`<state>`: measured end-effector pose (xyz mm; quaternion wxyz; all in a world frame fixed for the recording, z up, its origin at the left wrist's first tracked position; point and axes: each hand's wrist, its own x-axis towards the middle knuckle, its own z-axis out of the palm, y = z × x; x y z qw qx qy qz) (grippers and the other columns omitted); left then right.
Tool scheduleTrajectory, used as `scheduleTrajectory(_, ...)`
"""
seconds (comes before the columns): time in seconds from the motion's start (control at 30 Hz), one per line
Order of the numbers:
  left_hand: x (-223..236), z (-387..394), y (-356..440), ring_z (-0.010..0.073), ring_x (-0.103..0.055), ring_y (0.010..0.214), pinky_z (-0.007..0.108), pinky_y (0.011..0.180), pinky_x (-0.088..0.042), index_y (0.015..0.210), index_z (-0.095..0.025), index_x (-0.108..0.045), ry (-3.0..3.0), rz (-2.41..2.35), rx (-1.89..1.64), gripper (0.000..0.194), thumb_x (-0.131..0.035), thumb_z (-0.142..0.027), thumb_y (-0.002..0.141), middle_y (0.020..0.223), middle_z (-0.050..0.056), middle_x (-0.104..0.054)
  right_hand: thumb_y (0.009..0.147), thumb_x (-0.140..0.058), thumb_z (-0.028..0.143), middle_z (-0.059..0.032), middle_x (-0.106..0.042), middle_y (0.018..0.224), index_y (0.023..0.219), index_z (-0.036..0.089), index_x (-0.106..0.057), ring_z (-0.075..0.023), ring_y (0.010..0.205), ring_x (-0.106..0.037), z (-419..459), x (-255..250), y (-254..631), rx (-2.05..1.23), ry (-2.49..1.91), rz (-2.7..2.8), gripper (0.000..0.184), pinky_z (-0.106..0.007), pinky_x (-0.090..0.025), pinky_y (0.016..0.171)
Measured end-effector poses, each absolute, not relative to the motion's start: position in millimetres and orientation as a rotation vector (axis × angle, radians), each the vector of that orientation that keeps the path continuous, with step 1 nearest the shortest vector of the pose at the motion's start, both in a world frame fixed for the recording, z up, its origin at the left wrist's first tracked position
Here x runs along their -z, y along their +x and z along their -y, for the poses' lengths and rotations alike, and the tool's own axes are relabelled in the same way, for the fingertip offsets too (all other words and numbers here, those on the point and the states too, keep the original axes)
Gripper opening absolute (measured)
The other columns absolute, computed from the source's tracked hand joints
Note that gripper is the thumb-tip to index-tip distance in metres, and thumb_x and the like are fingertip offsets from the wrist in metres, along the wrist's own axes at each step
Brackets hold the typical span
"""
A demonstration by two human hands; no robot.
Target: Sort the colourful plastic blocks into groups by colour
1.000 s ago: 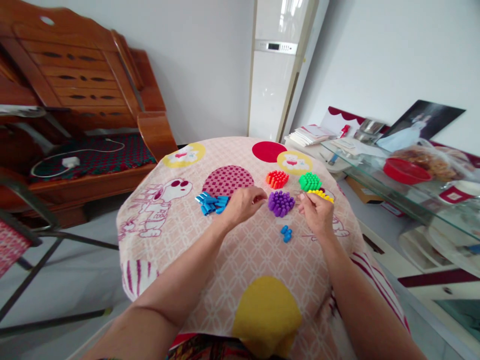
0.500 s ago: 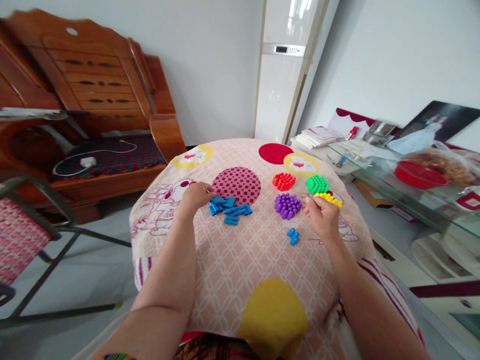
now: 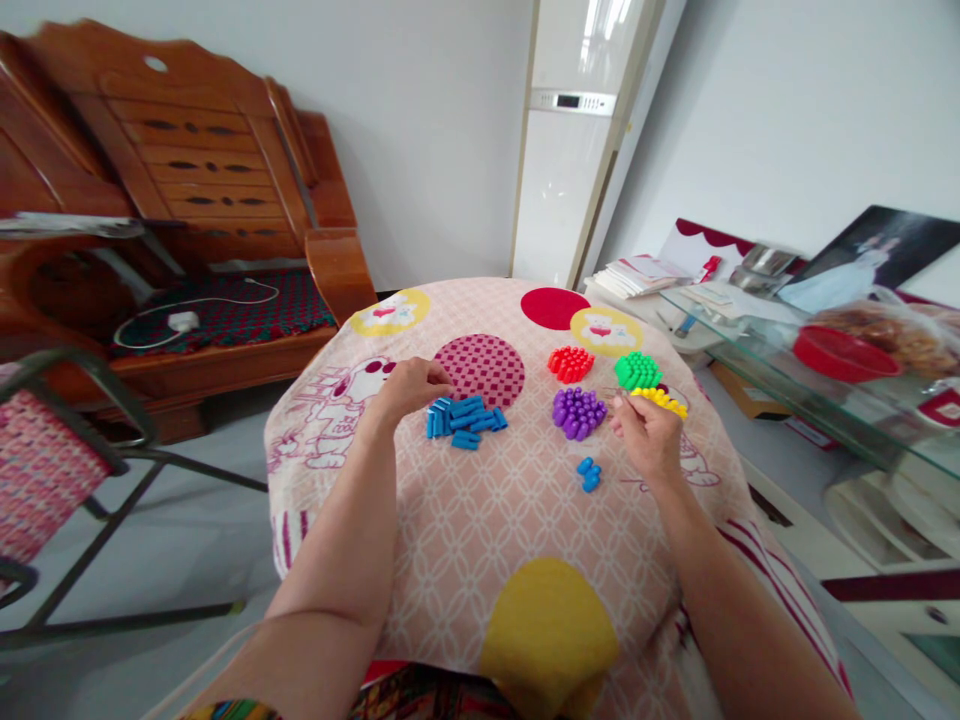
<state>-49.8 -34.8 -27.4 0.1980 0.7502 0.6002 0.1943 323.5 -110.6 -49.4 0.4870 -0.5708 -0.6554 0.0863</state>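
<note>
My left hand (image 3: 409, 387) hovers over the left end of a loose pile of blue pegs (image 3: 463, 419), fingers curled together in a pinch; what they hold, if anything, I cannot make out. My right hand (image 3: 649, 435) rests closed on the patterned tablecloth (image 3: 517, 520), pinching something thin near the yellow pegs (image 3: 658, 399). Between the hands stand a purple peg cluster (image 3: 577, 411), a red cluster (image 3: 569, 363) and a green cluster (image 3: 637, 370). A small blue cluster (image 3: 589, 473) lies below the purple one, just left of my right hand.
A wooden bench (image 3: 172, 220) with a white charger stands at the left, a folding chair (image 3: 60, 450) nearer. A tall white air conditioner (image 3: 570, 140) is behind the table. At the right, a glass table (image 3: 810, 380) carries a red bowl (image 3: 844, 352), papers and a framed photo.
My left hand went from beside the purple cluster leftwards to the blue peg pile, then shifted slightly right along it. The pile looks a little more gathered. My right hand stayed put.
</note>
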Motion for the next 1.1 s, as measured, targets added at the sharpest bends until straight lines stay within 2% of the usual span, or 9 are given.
scheduleTrajectory(0.17, 14.9, 47.9, -46.0, 0.0194, -0.066, 0.079, 0.025, 0.066, -0.044, 0.096, -0.022, -0.075, 2.203, -1.62, -0.082, 0.035, -0.076, -0.032, 0.063, 0.081, 0.001, -0.074, 0.092, -0.054, 0.043, -0.0012, -0.065, 0.057, 0.065, 0.021, -0.062, -0.0154, 0.056, -0.059, 110.6, 49.9, 323.7, -0.206, -1.382, 1.598, 0.035, -0.028, -0.045, 0.059)
scheduleTrajectory(0.3, 12.6, 54.6, -39.0, 0.0208, -0.066, 0.085, 0.026, 0.068, -0.043, 0.103, -0.021, -0.072, 2.246, -1.728, 0.05, 0.04, -0.077, -0.03, 0.064, 0.09, 0.003, -0.073, 0.092, -0.054, 0.043, -0.001, -0.065, 0.058, 0.066, 0.021, -0.062, -0.0152, 0.056, -0.06, 109.8, 51.4, 324.8, -0.204, -1.379, 1.603, 0.035, -0.028, -0.046, 0.06)
scheduleTrajectory(0.47, 17.0, 52.8, -36.4, 0.0204, -0.066, 0.083, 0.026, 0.069, -0.043, 0.101, -0.021, -0.072, 2.274, -1.665, 0.037, 0.038, -0.069, -0.017, 0.063, 0.083, 0.001, -0.072, 0.093, -0.053, 0.044, -0.0017, -0.066, 0.059, 0.069, 0.021, -0.065, -0.0164, 0.057, -0.061, 109.8, 50.6, 325.1, -0.217, -1.394, 1.593, 0.035, -0.029, -0.047, 0.06)
scheduleTrajectory(0.57, 17.0, 52.3, -36.6, 0.022, -0.066, 0.081, 0.027, 0.067, -0.043, 0.1, -0.022, -0.071, 2.238, -1.698, 0.019, 0.039, -0.074, -0.024, 0.061, 0.081, 0.001, -0.071, 0.092, -0.053, 0.045, -0.0021, -0.066, 0.059, 0.069, 0.021, -0.065, -0.017, 0.057, -0.061, 110.3, 48.5, 324.3, -0.214, -1.408, 1.581, 0.035, -0.029, -0.048, 0.061)
scheduleTrajectory(0.67, 14.7, 53.6, -34.9, 0.0235, -0.067, 0.082, 0.027, 0.065, -0.043, 0.106, -0.024, -0.068, 2.193, -1.754, 0.06, 0.05, -0.08, -0.03, 0.057, 0.082, 0.001, -0.072, 0.092, -0.053, 0.045, -0.0021, -0.066, 0.059, 0.068, 0.022, -0.064, -0.017, 0.058, -0.061, 110.7, 47.0, 323.6, -0.207, -1.414, 1.577, 0.035, -0.029, -0.048, 0.061)
scheduleTrajectory(0.9, 16.1, 58.6, -37.4, 0.0233, -0.068, 0.089, 0.026, 0.07, -0.044, 0.124, -0.022, -0.061, 2.19, -1.713, 0.058, 0.064, -0.073, -0.021, 0.061, 0.094, 0.003, -0.073, 0.092, -0.052, 0.044, -0.0011, -0.062, 0.056, 0.067, 0.022, -0.062, -0.0166, 0.058, -0.059, 111.9, 45.9, 324.3, -0.242, -1.395, 1.566, 0.036, -0.029, -0.045, 0.059)
scheduleTrajectory(1.1, 25.8, 71.5, -48.8, 0.0226, -0.069, 0.089, 0.026, 0.069, -0.044, 0.132, -0.023, -0.056, 2.15, -1.768, -0.025, 0.07, -0.072, -0.028, 0.064, 0.099, 0.004, -0.074, 0.093, -0.052, 0.043, -0.0007, -0.062, 0.056, 0.067, 0.021, -0.062, -0.016, 0.056, -0.057, 112.7, 44.2, 324.4, -0.234, -1.382, 1.567, 0.035, -0.029, -0.044, 0.059)
